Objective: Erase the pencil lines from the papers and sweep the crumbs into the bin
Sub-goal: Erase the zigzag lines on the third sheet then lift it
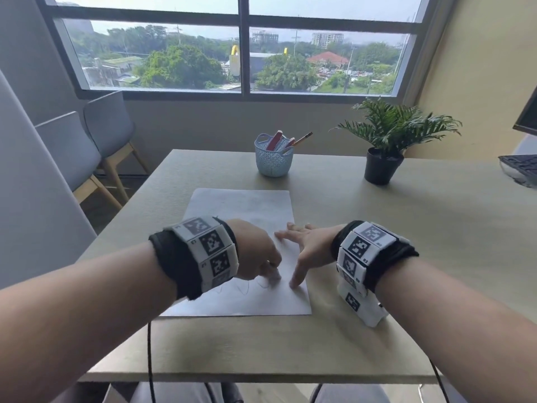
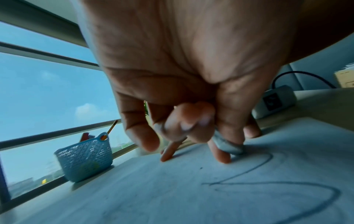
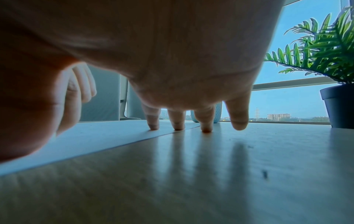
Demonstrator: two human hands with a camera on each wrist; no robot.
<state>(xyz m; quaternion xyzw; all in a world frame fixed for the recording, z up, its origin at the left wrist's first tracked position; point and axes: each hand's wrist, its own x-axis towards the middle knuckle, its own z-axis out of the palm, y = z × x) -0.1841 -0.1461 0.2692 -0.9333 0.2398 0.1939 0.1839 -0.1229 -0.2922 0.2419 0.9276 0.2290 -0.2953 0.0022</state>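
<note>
Grey eraser [image 2: 229,145] pinched against pencilled paper [image 1: 255,207]

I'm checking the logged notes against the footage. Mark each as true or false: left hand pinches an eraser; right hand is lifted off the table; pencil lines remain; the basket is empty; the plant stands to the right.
1. The left hand pinches a small grey eraser against the white sheet of paper. True.
2. The right hand is lifted off the beige wooden table. False: its spread fingers press down the paper's edge.
3. Pencil lines remain. True.
4. The light blue perforated plastic basket is empty. False: it holds pencils.
5. The green potted plant in a black pot stands to the right. True.
</note>
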